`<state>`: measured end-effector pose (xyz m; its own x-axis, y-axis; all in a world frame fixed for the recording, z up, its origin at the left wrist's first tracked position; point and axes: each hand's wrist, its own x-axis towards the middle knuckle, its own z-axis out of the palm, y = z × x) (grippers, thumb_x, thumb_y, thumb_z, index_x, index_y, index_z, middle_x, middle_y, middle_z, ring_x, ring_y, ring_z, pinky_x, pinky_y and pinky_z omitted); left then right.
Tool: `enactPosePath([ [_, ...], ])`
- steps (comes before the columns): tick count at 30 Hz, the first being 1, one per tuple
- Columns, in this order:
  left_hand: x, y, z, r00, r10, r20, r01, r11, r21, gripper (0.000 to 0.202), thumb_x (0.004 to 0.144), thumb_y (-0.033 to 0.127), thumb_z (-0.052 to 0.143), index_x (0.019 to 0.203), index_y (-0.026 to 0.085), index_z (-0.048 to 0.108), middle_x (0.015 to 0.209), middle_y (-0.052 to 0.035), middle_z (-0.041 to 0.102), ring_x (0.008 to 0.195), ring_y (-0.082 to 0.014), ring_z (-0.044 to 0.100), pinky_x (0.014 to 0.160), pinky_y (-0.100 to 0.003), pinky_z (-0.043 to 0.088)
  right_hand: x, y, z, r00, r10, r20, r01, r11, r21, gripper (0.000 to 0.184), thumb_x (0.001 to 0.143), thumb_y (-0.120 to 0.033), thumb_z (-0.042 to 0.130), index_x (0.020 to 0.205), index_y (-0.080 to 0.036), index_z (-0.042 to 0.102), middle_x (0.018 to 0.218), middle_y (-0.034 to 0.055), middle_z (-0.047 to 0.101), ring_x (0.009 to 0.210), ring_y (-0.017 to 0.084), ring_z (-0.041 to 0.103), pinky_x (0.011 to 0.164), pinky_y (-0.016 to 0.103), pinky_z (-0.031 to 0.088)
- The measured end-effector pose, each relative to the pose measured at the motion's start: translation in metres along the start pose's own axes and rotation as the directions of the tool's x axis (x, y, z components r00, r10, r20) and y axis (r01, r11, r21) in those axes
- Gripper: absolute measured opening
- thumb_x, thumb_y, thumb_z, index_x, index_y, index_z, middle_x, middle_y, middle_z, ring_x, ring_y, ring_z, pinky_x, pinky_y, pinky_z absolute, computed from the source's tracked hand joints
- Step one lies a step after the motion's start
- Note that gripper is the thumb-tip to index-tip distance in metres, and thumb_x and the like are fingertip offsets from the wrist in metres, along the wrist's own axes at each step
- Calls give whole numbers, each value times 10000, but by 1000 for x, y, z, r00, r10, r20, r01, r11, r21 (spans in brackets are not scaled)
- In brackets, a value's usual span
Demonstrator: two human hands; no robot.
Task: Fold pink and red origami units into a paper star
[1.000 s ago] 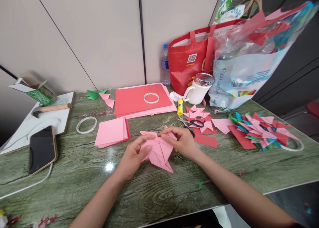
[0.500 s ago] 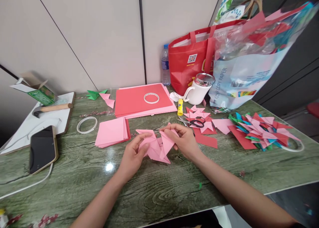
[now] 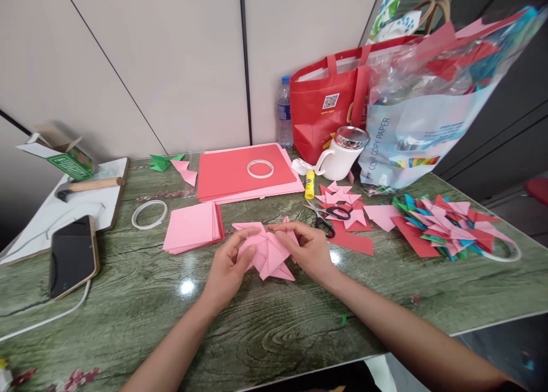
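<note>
Pinching opposite sides of the pink paper [image 3: 270, 259], the left hand [image 3: 226, 267] and right hand [image 3: 315, 250] are holding it over the table [image 3: 257, 335]; uneven pulling would be risking a torn or loosened fold.

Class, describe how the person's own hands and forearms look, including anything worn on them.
The left hand and right hand are ungloved, with no visible rings. The left forearm and right forearm show no watch or bracelet, and no sleeve clearly shows.
</note>
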<state>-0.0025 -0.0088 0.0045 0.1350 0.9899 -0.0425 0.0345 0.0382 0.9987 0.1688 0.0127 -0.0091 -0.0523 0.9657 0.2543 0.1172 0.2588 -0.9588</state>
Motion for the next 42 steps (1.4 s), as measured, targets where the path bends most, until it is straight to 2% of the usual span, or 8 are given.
enactPosePath([
  [5,-1,1,0,1000,1,-1,-1,1000,5,338,791,336,609,1092,185,594,1135,-81,625,983,-218,576,806,-289,437,0,-1,-1,999,46,13,-46,999,8,157,797,-304,593,879,-216,695,931,55,722,818,215,673,706,352,542],
  [10,-1,3,0,999,-6,46,3,998,59,327,801,321,598,1101,191,591,1135,-76,625,1032,-235,557,833,-303,428,1,-1,-1,1000,8,-4,-8,1000,22,137,789,-286,601,855,-211,695,924,55,725,869,218,665,783,362,524],
  [15,-1,1,0,996,11,87,-18,997,80,301,824,317,570,1099,195,570,1139,-66,615,1036,-221,551,847,-295,417,2,-2,-1,997,74,-1,-73,997,29,161,796,-308,592,872,-207,692,925,60,720,814,214,669,663,322,536],
  [23,-2,1,1,996,34,84,-43,993,107,299,821,311,571,1097,199,593,1141,-67,618,986,-211,567,810,-279,424,2,-2,-2,999,43,-25,-42,998,36,141,799,-272,594,866,-199,693,916,63,720,839,199,659,762,328,507],
  [37,-2,1,2,995,58,81,-69,989,132,310,828,306,549,1108,178,579,1159,-83,610,1007,-211,569,837,-296,440,3,0,-1,998,64,-29,-62,997,50,161,802,-285,590,869,-183,695,898,59,720,790,186,661,687,289,509],
  [42,-1,-1,1,994,64,91,-78,984,162,306,830,297,544,1110,179,583,1141,-77,618,965,-194,580,811,-274,443,3,1,-1,999,5,-33,-4,999,34,131,801,-249,592,866,-194,692,911,56,722,844,191,662,754,306,508],
])
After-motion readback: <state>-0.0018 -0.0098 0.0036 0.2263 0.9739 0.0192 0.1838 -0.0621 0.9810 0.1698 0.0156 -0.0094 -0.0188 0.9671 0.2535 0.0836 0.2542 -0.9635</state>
